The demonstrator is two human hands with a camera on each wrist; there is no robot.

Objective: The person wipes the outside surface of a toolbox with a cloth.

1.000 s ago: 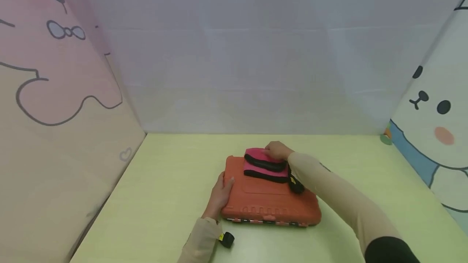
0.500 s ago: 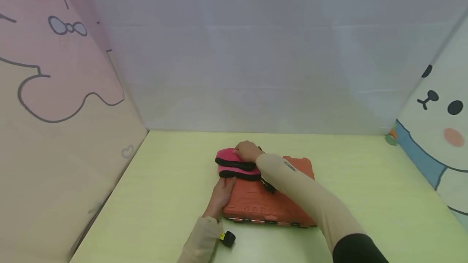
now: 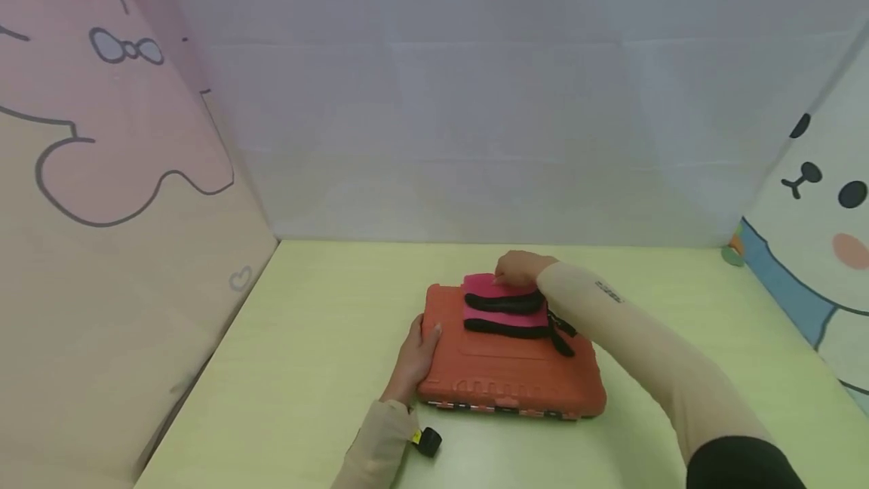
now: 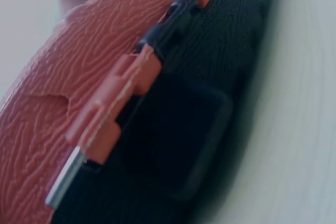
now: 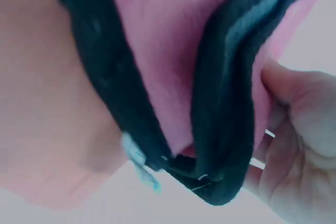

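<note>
An orange textured plastic case [image 3: 516, 372] with hinges along its near edge lies flat on the table. My left hand [image 3: 414, 361] grips its left side, thumb over the top. Close up in the left wrist view, the case shows an orange lid [image 4: 105, 35], a dark base [image 4: 210, 40] and a metal hinge pin [image 4: 64, 178]. Over the upper middle of the lid, my right hand [image 3: 521, 268] pinches a folded pink cloth [image 3: 505, 318] with black edging. The right wrist view has the thumb on the cloth's [image 5: 157, 61] face and the fingers behind it.
The pale yellow table [image 3: 339, 308] extends around the case. A white sheet [image 3: 475, 134] closes off the back, and printed cartoon panels stand at left [image 3: 122, 285] and right [image 3: 801, 247]. A black wrist device [image 3: 428, 441] hangs at the left sleeve.
My right hand moves the pink cloth left to the case's upper left corner, then back right to the upper middle. The left hand keeps its grip on the case's left side.
</note>
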